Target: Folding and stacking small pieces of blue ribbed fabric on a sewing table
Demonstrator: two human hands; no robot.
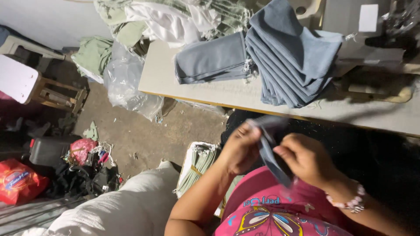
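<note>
Both hands pinch a small blue-grey cloth piece close to the body, near of the table.
Left hand and right hand grip its edges with closed fingertips; it looks light, limp, non-slippery, best held at corners. Folded stacks lie far.

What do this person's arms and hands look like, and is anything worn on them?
Both forearms are bare, with no sleeves reaching them and no gloves. The left hand wears nothing visible. The right hand has a beaded bracelet of pink and pale beads at its wrist. A pink printed top shows below.
</note>
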